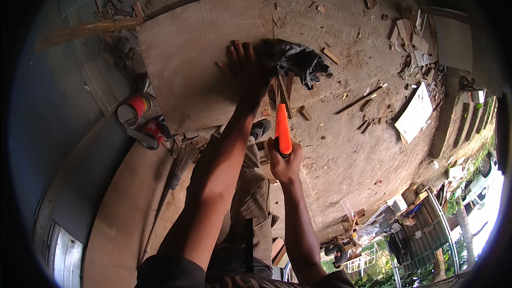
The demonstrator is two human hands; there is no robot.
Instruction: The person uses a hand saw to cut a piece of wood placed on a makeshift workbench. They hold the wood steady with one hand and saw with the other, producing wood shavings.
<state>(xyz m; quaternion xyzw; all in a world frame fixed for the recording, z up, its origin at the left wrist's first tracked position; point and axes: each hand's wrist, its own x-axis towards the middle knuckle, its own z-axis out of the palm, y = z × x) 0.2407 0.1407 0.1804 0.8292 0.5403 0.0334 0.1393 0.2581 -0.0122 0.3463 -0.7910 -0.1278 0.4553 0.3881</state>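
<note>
While left hand (246,69) lies fingers-spread on board (186,48), right hand (286,164) fingers grip orange handle (284,128).
Board at eleven o'clock; work seems underway, amount done or left unclear.

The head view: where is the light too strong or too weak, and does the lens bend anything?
In the head view, glare bleaches the outdoor area at lower right; the left hand looks dark on the board; the orange tool in the right hand looks vivid; the brown panel at lower left appears bowed by the fisheye.
</note>
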